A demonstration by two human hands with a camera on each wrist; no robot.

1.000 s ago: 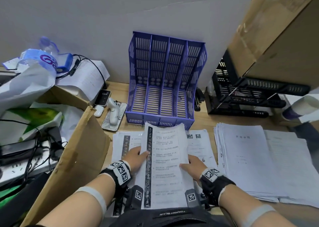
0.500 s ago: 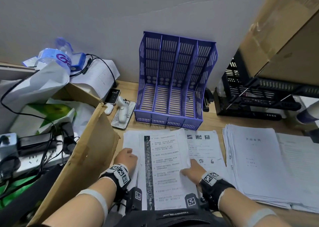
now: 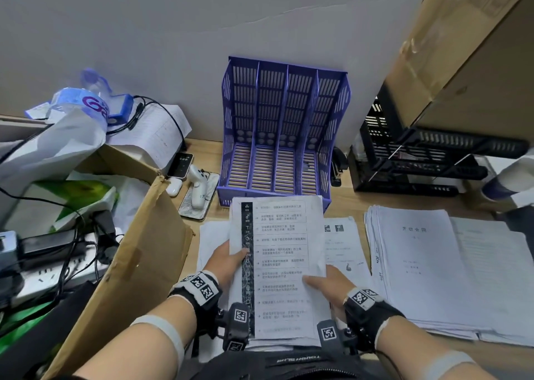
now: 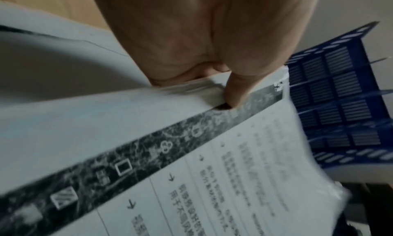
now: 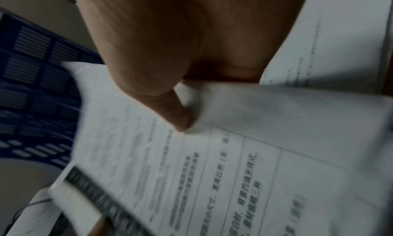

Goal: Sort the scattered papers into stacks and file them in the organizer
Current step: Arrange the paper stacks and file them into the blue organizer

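Your left hand (image 3: 224,259) and right hand (image 3: 328,285) each pinch a side edge of the sheaf (image 3: 278,264), thumbs on top, holding it above loose sheets (image 3: 345,252) on the worktop (image 3: 346,200), just before the organizer (image 3: 284,131).

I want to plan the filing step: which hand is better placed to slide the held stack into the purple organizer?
Probably left. The left hand pinches the stack higher up its edge, nearer the organizer; the right hand holds lower.
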